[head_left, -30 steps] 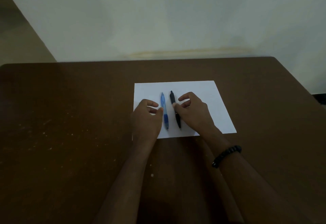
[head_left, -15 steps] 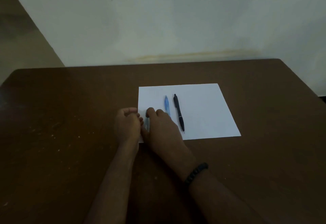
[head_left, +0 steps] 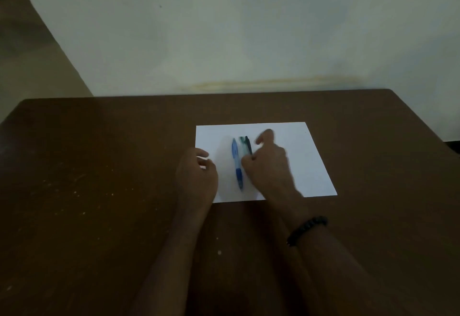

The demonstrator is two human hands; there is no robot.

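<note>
We log: right hand (head_left: 268,166) back from frame left, fingers pinching blurred green plastic pen (head_left: 242,144) beside slim black pen (head_left: 248,145); left hand (head_left: 196,173) slack, empty. Row forming.

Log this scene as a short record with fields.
table: brown
paper: white, flat on table
blue pen: lies on paper
green pen: blurred, between blue pen and black pen
right hand: over lower ends of green and black pens; grip unclear
left hand: loosely curled at paper's left edge, holds nothing
bracelet: on right wrist
</note>
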